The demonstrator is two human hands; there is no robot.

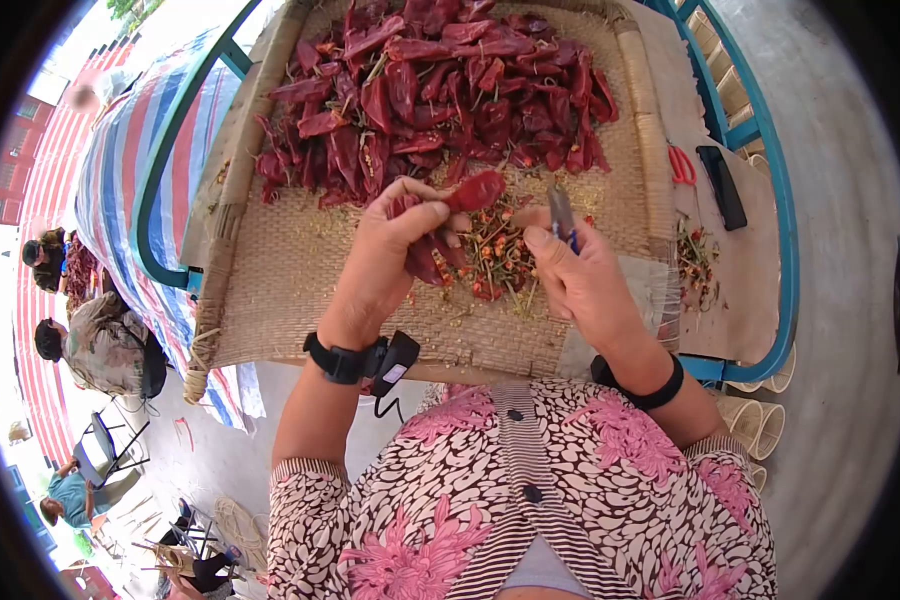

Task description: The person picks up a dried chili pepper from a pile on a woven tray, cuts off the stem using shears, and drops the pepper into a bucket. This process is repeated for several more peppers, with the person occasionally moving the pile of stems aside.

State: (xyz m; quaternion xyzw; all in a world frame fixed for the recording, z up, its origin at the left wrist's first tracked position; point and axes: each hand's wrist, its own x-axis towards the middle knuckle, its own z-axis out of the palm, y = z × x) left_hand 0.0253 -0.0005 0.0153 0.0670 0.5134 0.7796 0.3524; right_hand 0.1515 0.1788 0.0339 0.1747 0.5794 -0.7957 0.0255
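My left hand (pixel 398 228) is closed around a few dried red chili peppers (pixel 476 191); one sticks out between thumb and fingers toward the right, and others hang below the palm. In my right hand (pixel 582 275) is a small cutting tool (pixel 561 212) with a grey metal blade pointing up and a bit of blue near the grip; most of its handle is hidden by my fingers. Between both hands lies a heap of cut stems and pepper caps (pixel 497 250). Beyond them, a large pile of dried red chilies (pixel 450 90) covers the far part of the woven tray (pixel 280 290).
A blue-green metal frame (pixel 785 250) surrounds the tray. On its right side lie red-handled scissors (pixel 682 166), a black flat object (pixel 722 188) and more stems (pixel 695 255). A striped tarp (pixel 135 170) covers something at left, with people (pixel 110 340) beyond.
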